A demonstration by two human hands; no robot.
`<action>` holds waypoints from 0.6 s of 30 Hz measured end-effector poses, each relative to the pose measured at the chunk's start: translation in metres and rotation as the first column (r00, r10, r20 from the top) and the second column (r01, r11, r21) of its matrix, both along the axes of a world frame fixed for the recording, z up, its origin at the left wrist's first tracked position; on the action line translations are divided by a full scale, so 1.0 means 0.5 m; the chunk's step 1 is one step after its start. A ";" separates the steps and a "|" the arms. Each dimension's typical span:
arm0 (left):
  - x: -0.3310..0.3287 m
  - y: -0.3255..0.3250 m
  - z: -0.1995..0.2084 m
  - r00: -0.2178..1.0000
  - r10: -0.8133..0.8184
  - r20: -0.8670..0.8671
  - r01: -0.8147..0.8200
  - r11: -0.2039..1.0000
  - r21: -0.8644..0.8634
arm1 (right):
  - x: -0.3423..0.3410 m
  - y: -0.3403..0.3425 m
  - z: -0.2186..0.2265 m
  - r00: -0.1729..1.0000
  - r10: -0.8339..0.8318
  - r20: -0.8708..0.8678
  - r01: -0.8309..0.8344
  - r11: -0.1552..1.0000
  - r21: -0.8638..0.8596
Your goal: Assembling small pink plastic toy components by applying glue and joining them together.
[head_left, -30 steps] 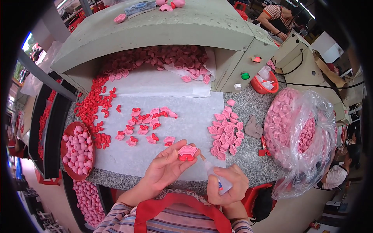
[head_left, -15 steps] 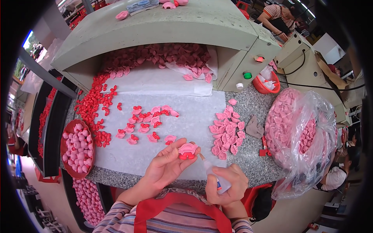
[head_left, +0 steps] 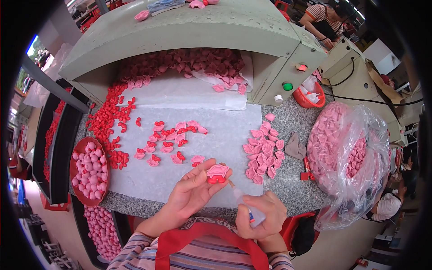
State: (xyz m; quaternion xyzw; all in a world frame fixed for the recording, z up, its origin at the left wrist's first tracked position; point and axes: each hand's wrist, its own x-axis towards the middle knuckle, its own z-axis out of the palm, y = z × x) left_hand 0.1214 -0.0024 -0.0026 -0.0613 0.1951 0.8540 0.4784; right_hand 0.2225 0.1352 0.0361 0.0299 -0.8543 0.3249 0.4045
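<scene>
My left hand [head_left: 191,189] pinches a pink moulded plastic piece [head_left: 218,170] between thumb and fingers, raised above the front of the white sheet. A small red two-lobed part [head_left: 216,179] sits against its lower edge. In my right hand [head_left: 265,213] is a translucent squeeze bottle [head_left: 255,216], fingers wrapped round it. Its thin tip points up toward the pink piece, close to my left fingertips; whether it touches cannot be made out. Beyond my hands, several pink pieces with red parts [head_left: 177,157] lie on the white sheet [head_left: 225,135].
Loose red parts [head_left: 103,119] spread on the left, beside a red basket [head_left: 73,180] of pink balls. Loose pink pieces [head_left: 265,153] lie right, near a clear bag [head_left: 360,166] of more. A grey-green machine housing [head_left: 180,33] arches over the far side. Another person [head_left: 319,22] works at far right.
The bottle in my right hand has dropped slightly, its tip a little lower beside the pink piece. My left hand still holds that piece, now tilted slightly differently.
</scene>
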 end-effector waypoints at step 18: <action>-0.001 0.002 0.001 1.000 -0.009 -0.001 0.009 1.000 0.011 | 0.007 0.004 0.004 0.999 -0.029 -0.022 0.028 0.997 -0.066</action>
